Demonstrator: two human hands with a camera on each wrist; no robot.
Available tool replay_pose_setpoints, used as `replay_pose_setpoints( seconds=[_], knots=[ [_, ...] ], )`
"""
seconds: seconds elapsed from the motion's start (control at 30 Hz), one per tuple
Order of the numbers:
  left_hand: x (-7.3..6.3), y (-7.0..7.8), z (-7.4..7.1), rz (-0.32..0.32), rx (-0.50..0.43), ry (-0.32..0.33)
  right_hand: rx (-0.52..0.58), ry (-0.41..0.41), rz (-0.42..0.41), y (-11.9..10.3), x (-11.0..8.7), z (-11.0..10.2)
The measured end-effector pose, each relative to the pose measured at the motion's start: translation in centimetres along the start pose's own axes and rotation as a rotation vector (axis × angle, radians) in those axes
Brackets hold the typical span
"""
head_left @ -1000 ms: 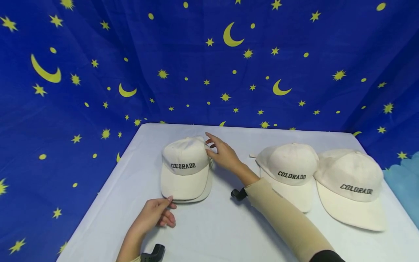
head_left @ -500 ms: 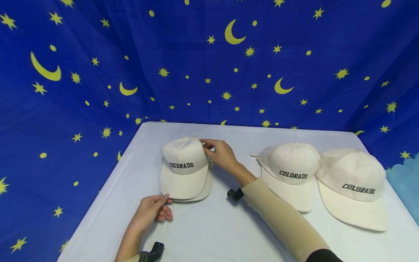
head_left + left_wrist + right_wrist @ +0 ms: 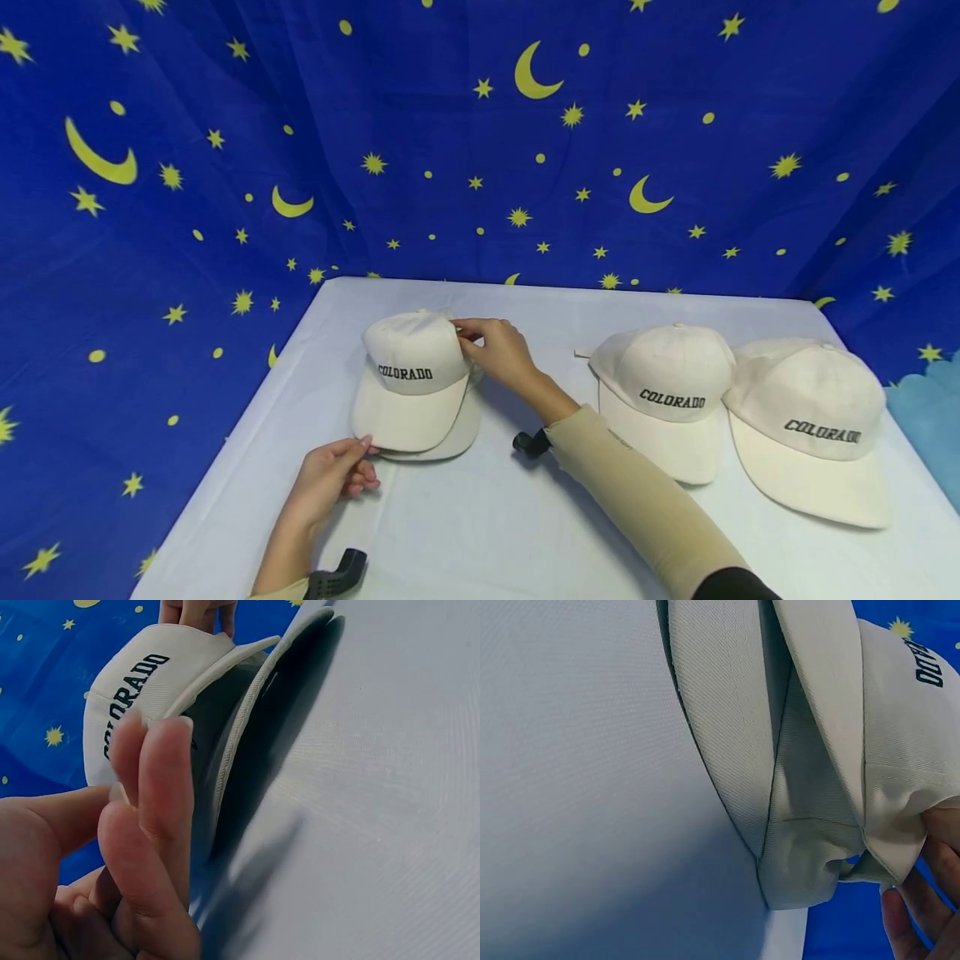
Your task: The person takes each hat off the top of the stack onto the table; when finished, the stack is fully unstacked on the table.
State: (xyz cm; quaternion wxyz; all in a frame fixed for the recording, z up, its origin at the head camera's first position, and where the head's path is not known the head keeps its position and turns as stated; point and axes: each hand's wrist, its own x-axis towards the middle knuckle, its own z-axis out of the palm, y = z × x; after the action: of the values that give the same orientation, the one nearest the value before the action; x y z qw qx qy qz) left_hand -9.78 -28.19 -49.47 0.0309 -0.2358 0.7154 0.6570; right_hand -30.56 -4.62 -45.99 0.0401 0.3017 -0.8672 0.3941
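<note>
Two off-white baseball caps are stacked on the left of the table. The upper cap (image 3: 408, 417), lettered COLORADO, sits askew over the lower cap (image 3: 459, 433), whose brim shows beneath on the right. My left hand (image 3: 330, 475) pinches the upper brim's front left edge between thumb and fingers. My right hand (image 3: 501, 354) pinches the upper cap's right rear side. In the left wrist view, a gap shows between the upper brim (image 3: 214, 675) and the lower brim (image 3: 236, 742). The right wrist view shows the fingers (image 3: 926, 900) at the upper cap's rear edge.
Two more COLORADO caps, a middle one (image 3: 667, 375) and a far right one (image 3: 810, 408), rest side by side. My right forearm overlaps the middle cap's brim. White cloth covers the table (image 3: 480, 533); a blue star-patterned curtain (image 3: 420, 100) stands behind.
My right hand has closed on the upper cap's side. Both hands have shifted the upper cap slightly left, so more of the lower brim shows.
</note>
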Motion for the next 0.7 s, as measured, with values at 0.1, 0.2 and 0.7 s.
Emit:
replay_pose_setpoints(
  seconds=[0.1, 0.2, 0.7],
  knots=[
    [0.0, 0.1, -0.2, -0.008, -0.015, 0.027, 0.001, -0.001, -0.002, -0.3, 0.1, 0.0],
    [-0.1, 0.1, -0.3, -0.006, -0.03, 0.044, 0.008, -0.002, 0.002, -0.4, 0.2, -0.2],
    [-0.5, 0.5, 0.4, 0.016, -0.106, 0.097, 0.116, 0.066, 0.024, -0.4, 0.0, -1.3]
  ],
)
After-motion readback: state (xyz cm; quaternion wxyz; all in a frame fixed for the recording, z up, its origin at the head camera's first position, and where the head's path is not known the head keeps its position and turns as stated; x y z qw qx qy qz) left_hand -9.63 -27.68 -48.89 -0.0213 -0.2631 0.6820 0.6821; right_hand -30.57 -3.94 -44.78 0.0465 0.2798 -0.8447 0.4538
